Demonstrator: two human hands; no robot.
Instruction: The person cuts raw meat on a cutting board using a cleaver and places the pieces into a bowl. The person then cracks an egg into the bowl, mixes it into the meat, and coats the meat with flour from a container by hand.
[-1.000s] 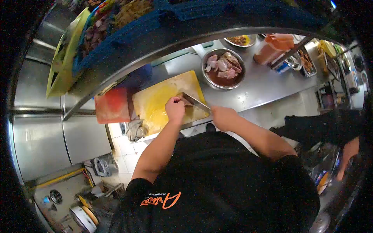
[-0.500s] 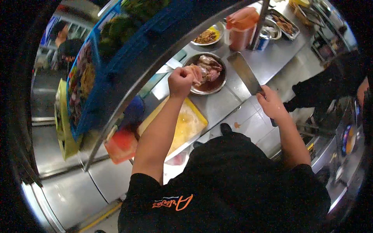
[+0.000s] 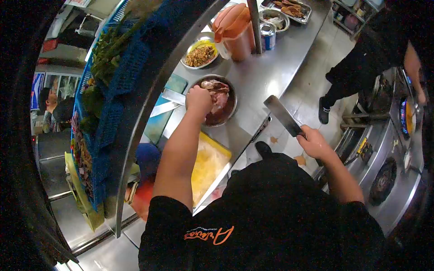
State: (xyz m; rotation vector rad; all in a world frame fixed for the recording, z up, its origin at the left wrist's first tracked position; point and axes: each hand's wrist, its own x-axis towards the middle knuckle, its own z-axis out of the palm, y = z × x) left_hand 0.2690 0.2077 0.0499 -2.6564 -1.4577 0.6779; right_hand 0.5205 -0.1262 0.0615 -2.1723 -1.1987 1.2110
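Note:
My left hand (image 3: 199, 101) is at the left side of a steel bowl (image 3: 233, 107), its fingers curled in against raw meat (image 3: 220, 98) that lies in reddish liquid. The fingertips are partly hidden by the back of the hand. My right hand (image 3: 313, 143) is wrapped around the handle of a cleaver (image 3: 283, 115). Its broad blade points up and left, held in the air beyond the counter's front edge. Nearer to me lies a wet yellowish cutting board (image 3: 209, 163). Left of the bowl, knife blades (image 3: 165, 108) rest across a teal board (image 3: 158, 128).
Behind the bowl are a dish of chopped brown food (image 3: 201, 56), an orange-lidded pitcher (image 3: 235, 36), a can (image 3: 267, 37) and a tray of meat (image 3: 289, 9). A metal shelf rail (image 3: 135, 122) and blue crates (image 3: 106, 131) rise at left. A co-worker's leg (image 3: 346, 77) and a stove (image 3: 384, 180) are at right.
My left hand has gone from holding a pale meat piece over the bowl's edge to down against the meat in the bowl. The cleaver stays in my right hand. The view has shifted.

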